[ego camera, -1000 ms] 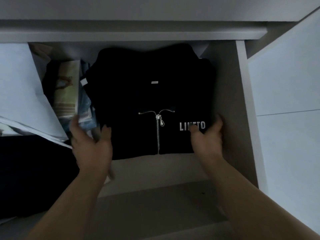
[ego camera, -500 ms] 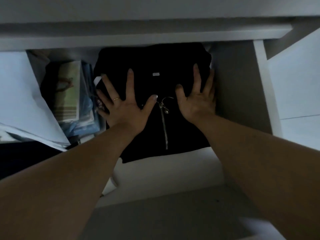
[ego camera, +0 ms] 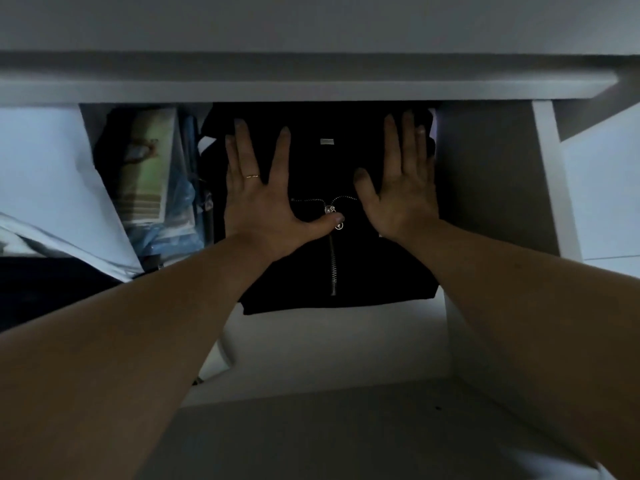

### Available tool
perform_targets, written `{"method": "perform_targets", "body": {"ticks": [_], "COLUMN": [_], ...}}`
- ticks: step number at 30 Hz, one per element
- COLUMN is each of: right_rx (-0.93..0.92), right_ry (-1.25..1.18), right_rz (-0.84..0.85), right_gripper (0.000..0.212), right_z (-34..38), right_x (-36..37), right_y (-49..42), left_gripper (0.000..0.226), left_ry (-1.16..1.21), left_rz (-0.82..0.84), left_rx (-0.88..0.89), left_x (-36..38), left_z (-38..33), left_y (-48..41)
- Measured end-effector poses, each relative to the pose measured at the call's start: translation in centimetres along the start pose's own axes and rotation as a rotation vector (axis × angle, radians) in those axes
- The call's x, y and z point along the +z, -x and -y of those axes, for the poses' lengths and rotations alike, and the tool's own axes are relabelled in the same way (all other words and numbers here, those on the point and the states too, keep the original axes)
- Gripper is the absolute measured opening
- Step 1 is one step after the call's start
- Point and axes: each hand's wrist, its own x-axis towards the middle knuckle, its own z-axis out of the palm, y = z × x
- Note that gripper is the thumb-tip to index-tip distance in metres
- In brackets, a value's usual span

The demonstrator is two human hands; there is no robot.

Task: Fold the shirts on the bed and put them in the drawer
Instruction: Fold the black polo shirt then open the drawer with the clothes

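Head view: looks down into an open white drawer [ego camera: 491, 188] whose far part runs under an overhanging white cabinet edge [ego camera: 311, 88].
Shirt: a folded black zip-front shirt [ego camera: 367, 271] lies flat on the drawer floor, right of centre, with its far end reaching into the shadow beneath the overhang.
Long axis: the silver zipper [ego camera: 333, 265] runs straight away from the person, so the fold lies front to back, near hem toward the person and collar end toward the drawer's back.
Left hand [ego camera: 263, 206]: flat on the fabric left of the zipper, fingers straight and spread, thumb tip touching the zipper pull; it grips nothing (a thin ring [ego camera: 252, 176] shows on one finger).
Right hand [ego camera: 401, 192]: flat on the fabric right of the zipper, fingers straight and close together, also gripping nothing.
Which is nearer: neither, since both palms rest on the far half of the shirt, one on each side of the zipper.
Neighbours: a stack of pale papers and booklets [ego camera: 149, 181] stands just beside the shirt's left edge; bare drawer floor shows between the near hem and the drawer front.
Judgement: this shirt looks placed, so the hands likely need only lift straight up and draw back toward the person; the bed is out of view.
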Motion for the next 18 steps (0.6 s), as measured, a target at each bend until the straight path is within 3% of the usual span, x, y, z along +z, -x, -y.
{"method": "perform_targets", "body": {"ticks": [3, 7, 10, 12, 15, 18], "right_rx": [0.083, 0.245, 0.556, 0.700, 0.687, 0.682], "right_ry": [0.011, -0.208, -0.523, -0.678, -0.736, -0.846], "right_rz": [0.079, 0.053, -0.092, -0.035, 0.070, 0.048], "right_gripper": [0.077, 0.088, 0.085, 0.074, 0.054, 0.051], "right_z": [0.6, 1.7, 0.9, -0.3, -1.4, -0.7], "right_x": [-0.4, -0.3, -1.8, -2.7, -3.1, -3.0], "right_y": [0.8, 5.1, 4.6, 3.8, 2.7, 2.2], "left_gripper": [0.122, 0.120, 0.109, 0.079, 0.052, 0.061], "left_ry": [-0.021, 0.062, 0.416, 0.630, 0.869, 0.952], "left_rz": [0.031, 0.017, -0.080, -0.134, -0.036, 0.072], "left_rx": [-0.016, -0.022, -0.344, -0.510, -0.728, -0.708], "left_x": [-0.7, -1.3, -2.0, -2.8, -3.9, -4.2], "left_z": [-0.6, -1.2, -1.5, -0.9, 0.8, 1.3], "left_y": [0.7, 4.2, 4.5, 4.0, 2.0, 0.3]}}
